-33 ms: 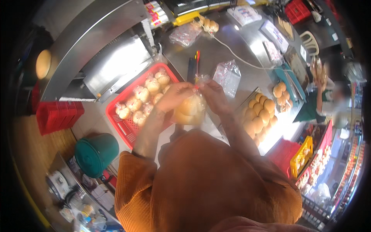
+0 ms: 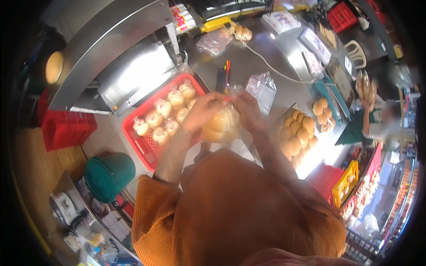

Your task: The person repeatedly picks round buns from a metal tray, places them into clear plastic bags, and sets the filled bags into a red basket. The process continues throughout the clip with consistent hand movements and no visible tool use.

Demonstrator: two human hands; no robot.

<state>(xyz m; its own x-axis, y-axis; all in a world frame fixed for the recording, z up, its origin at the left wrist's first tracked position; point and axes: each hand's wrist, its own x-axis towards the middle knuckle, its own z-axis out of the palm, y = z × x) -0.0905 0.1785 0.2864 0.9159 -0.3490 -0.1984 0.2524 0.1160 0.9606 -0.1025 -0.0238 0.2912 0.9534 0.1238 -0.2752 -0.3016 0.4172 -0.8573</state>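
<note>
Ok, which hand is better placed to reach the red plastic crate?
Probably the left hand: it's nearer the red plastic crate; the right hand is farther away. Both grip the clear bun bag.

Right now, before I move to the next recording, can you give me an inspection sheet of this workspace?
Surface: grey metal table, shiny, with strong glare at its right side.
Job's things: clear plastic bag of golden buns, its neck gathered; red rectangular plastic crate holding bagged buns; loose-looking round golden-brown buns grouped at right.
Clutter: clear plastic packaging with a reddish pattern beyond the hands.
Hands: left hand and right hand both pinch the held bag's neck.
Cables: thin white cable crosses the table.
Surroundings: green round plastic bucket at left; person in green clothing at right.
</note>
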